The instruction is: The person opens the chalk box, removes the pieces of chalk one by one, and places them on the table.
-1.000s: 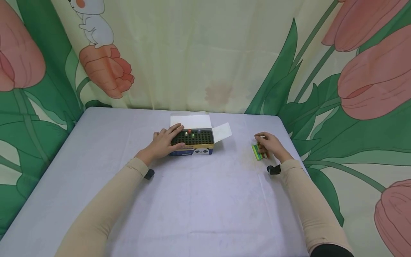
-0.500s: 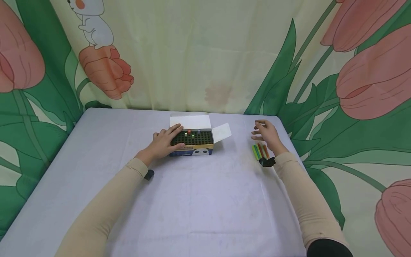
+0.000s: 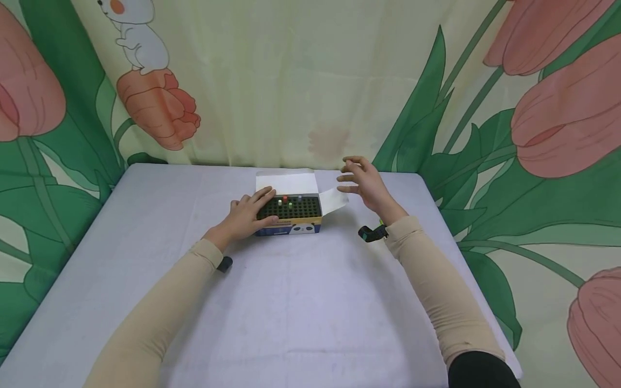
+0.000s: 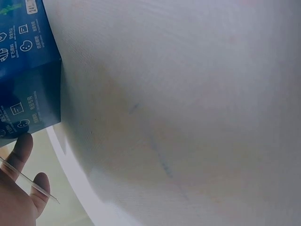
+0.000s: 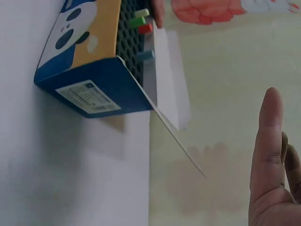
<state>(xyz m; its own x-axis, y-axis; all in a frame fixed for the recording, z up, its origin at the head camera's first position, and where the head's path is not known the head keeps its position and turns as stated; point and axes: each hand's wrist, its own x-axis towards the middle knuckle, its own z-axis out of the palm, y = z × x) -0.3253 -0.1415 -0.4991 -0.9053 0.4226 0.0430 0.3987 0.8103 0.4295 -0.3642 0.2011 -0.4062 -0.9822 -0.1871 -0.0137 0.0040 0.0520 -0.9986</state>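
Observation:
My left hand (image 3: 245, 214) holds the left end of a blue and yellow cardboard box (image 3: 304, 229) with a panda print. Its thumb lies along the front rim and its fingers reach over towards the back. In the box's dark grid of holes stand several chalk-like sticks: a red one (image 5: 145, 28), a green one (image 5: 137, 21), a pale one (image 5: 142, 13) and a grey-blue one (image 5: 146, 55). My right hand (image 3: 366, 183) hovers beyond the box's right flap, fingers spread, with nothing visible in them. Behind its wrist, a loose yellow-green stick (image 3: 381, 222) barely shows.
The lid (image 3: 287, 182) stands open at the back, and a white side flap (image 3: 332, 201) sticks out to the right. A white cloth covers the table (image 3: 301, 312). A printed curtain (image 3: 271, 81) hangs behind it. Each wrist carries a small black camera (image 3: 372, 233).
My right hand has risen from the loose coloured sticks and moved left and away from me, towards the box. Its forearm now hides most of those sticks. The left hand stays on the box.

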